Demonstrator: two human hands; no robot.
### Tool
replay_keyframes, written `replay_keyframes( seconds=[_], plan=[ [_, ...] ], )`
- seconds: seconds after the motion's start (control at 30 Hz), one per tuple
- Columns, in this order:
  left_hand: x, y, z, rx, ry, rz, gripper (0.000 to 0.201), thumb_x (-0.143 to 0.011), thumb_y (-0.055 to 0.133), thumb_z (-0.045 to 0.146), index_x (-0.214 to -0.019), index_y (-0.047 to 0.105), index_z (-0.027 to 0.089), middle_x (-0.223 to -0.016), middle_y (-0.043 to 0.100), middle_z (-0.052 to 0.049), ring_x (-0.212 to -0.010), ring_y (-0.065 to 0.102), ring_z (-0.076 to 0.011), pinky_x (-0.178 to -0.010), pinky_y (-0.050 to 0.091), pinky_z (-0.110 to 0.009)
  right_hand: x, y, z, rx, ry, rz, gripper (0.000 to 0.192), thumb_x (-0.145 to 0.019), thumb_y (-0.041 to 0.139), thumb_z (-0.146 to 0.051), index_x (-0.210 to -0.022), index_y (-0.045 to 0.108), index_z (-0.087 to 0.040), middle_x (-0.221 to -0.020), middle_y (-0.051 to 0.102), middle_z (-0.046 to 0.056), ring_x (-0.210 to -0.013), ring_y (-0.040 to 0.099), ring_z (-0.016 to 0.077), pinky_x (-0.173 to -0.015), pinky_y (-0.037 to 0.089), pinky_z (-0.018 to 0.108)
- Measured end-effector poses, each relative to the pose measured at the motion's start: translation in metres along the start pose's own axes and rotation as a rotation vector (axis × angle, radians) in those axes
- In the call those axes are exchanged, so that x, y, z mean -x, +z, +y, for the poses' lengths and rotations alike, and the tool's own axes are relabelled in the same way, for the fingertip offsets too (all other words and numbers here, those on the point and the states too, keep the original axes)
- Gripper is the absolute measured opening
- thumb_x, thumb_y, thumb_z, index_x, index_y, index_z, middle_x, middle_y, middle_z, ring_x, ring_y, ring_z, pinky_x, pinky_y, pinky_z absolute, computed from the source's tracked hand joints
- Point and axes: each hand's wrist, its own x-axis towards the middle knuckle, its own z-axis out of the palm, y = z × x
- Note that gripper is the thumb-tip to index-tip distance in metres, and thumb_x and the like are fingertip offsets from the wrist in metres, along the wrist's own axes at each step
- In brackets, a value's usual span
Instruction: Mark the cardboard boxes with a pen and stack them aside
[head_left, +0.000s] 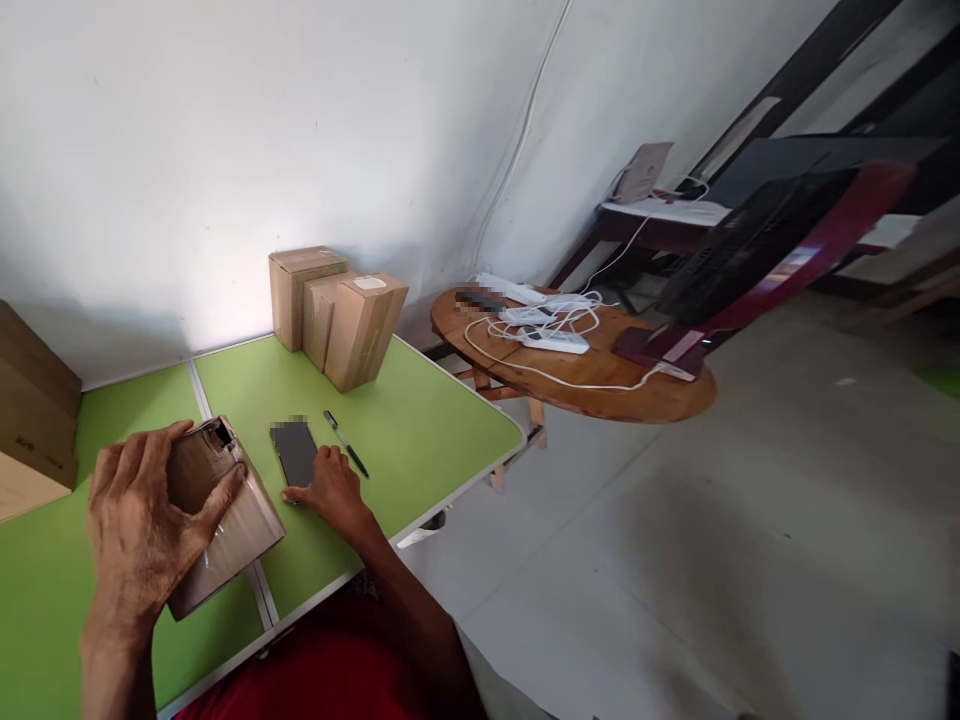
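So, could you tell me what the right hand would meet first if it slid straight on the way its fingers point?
Probably the dark phone: the right hand lies flat on the green table, fingertips already at the phone's near end. The pen lies just to its right.

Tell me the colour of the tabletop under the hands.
Light green tabletop, with a pale metal edge; seen in the head view.

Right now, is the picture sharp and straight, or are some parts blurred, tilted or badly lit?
Head view: the frame is tilted, so the green table slants; the dark red object at right is smeared by motion; the phone by the right hand has a pixelated patch; the left hand on the cardboard box is fairly sharp; soft daylight, faint shadows on the wall.
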Motion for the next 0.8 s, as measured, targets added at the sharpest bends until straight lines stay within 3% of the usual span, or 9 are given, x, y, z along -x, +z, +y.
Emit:
replay_keyframes(
  seconds=[0.1,0.23,0.33,0.43,0.53,0.67,0.8],
  plan=[
    [0.001,-0.001,0.002,0.006,-0.002,-0.015,0.044,-0.106,0.071,0.056,-0.138,0.068,0.026,-0.116,0.079,-0.018,-0.107,0.071,-0.0443,-0.094,0.057,-0.062,-0.01,-0.001,0.005,-0.114,0.014,-0.033,0.065,-0.076,0.1,-0.028,-0.129,0.069,-0.008,-0.145,0.072,0.033,-0.144,0.066,0.0481,-0.119,0.054,0.056],
    [0.001,-0.001,0.004,0.018,-0.028,-0.003,0.045,-0.106,0.07,0.058,-0.137,0.069,0.026,-0.116,0.08,-0.017,-0.107,0.071,-0.0446,-0.095,0.057,-0.063,-0.009,-0.001,0.014,-0.351,-0.017,-0.153,0.026,-0.087,0.085,-0.031,-0.101,0.069,-0.017,-0.111,0.082,0.016,-0.109,0.082,0.0367,-0.092,0.067,0.046],
    [0.002,0.0,0.004,0.023,-0.044,-0.01,0.045,-0.106,0.07,0.058,-0.137,0.069,0.026,-0.117,0.079,-0.017,-0.108,0.07,-0.0439,-0.097,0.057,-0.063,0.001,0.0,0.023,-0.565,-0.044,-0.264,0.034,-0.091,0.08,-0.047,-0.105,0.066,-0.019,-0.101,0.081,0.008,-0.087,0.083,0.0278,-0.072,0.07,0.039],
    [0.003,0.0,0.003,0.018,-0.045,-0.012,0.046,-0.106,0.069,0.06,-0.136,0.069,0.025,-0.117,0.079,-0.017,-0.108,0.069,-0.0442,-0.095,0.057,-0.062,0.014,-0.009,0.033,-0.849,-0.086,-0.351,0.058,-0.084,0.086,-0.065,-0.116,0.064,-0.022,-0.107,0.082,0.007,-0.086,0.084,0.0257,-0.074,0.072,0.04],
    [0.003,0.001,0.003,0.014,-0.039,-0.014,0.048,-0.106,0.067,0.062,-0.136,0.069,0.024,-0.117,0.079,-0.018,-0.109,0.068,-0.0451,-0.094,0.057,-0.062,0.03,-0.031,0.033,-1.172,-0.171,-0.437,0.076,-0.076,0.099,-0.066,-0.127,0.063,-0.024,-0.114,0.083,0.008,-0.088,0.086,0.0252,-0.072,0.072,0.036],
    [0.002,0.001,0.004,0.015,-0.044,-0.01,0.047,-0.106,0.068,0.062,-0.135,0.069,0.025,-0.115,0.078,-0.016,-0.107,0.068,-0.0434,-0.095,0.057,-0.06,0.053,-0.06,0.008,-1.273,-0.347,-0.546,0.067,-0.088,0.099,-0.054,-0.136,0.062,-0.026,-0.11,0.085,0.007,-0.083,0.086,0.0228,-0.056,0.063,0.024],
    [0.003,0.0,0.002,0.011,-0.033,-0.015,0.046,-0.106,0.067,0.058,-0.136,0.068,0.024,-0.116,0.078,-0.017,-0.106,0.067,-0.0432,-0.092,0.057,-0.059,0.075,-0.066,-0.024,-1.31,-0.456,-0.661,0.066,-0.086,0.102,-0.05,-0.135,0.063,-0.029,-0.098,0.081,0.001,-0.071,0.08,0.02,-0.047,0.056,0.022]
  ],
)
